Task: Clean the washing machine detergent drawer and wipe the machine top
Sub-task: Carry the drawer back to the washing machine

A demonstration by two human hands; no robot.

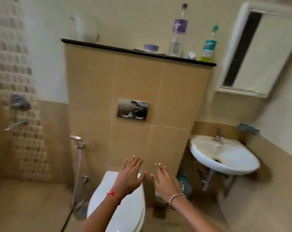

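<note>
At the far left a wall tap (pixel 18 123) and, right of it, a hand spray (pixel 77 139) sit on the tiled wall. Knocking either could wet the floor and make it slippery. Above the closed toilet (pixel 98 198) the left hand (pixel 129 178) hovers with its grip spread, holding nothing. Just right of it the right hand (pixel 165 181) is likewise spread and empty. Neither the washing machine nor its detergent drawer is in view, so the likeliest slip is starting out with no cloth or cleaner in hand. On the far ledge (pixel 108 46) stand a tall clear bottle (pixel 178 30) and a green-capped bottle (pixel 208 46) — a careless reach could topple them toward the sink (pixel 225 166) at the right.
</note>
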